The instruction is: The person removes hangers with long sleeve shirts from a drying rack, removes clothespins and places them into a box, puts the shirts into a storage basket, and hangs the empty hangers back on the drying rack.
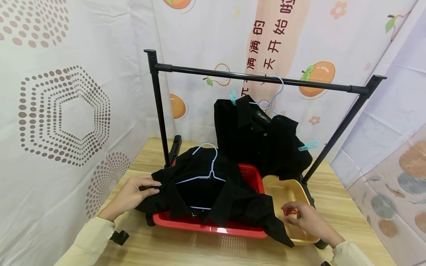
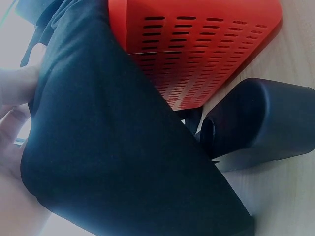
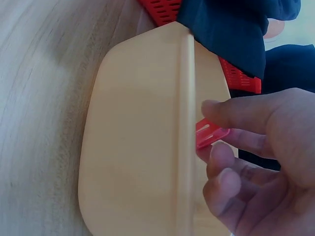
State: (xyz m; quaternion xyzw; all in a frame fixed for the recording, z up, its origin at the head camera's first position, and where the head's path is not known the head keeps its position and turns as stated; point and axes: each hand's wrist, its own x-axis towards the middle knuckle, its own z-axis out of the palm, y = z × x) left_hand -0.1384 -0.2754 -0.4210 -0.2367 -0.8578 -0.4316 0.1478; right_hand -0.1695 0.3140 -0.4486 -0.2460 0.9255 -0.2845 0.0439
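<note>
A black shirt with a pale blue hanger in its collar lies across a red basket. At the shirt's left shoulder, my left hand pinches the cloth between thumb and fingers; the left wrist view shows the black cloth hanging from that hand. My right hand is over the yellow bin, holding a small red clothespin between thumb and fingers. The bin's wall hides part of the clothespin in the right wrist view.
A black rack's bar spans above the basket. Another black shirt hangs from it on a blue hanger, with a light blue clothespin at its right and another at its left. Black rack feet stand on the wooden table.
</note>
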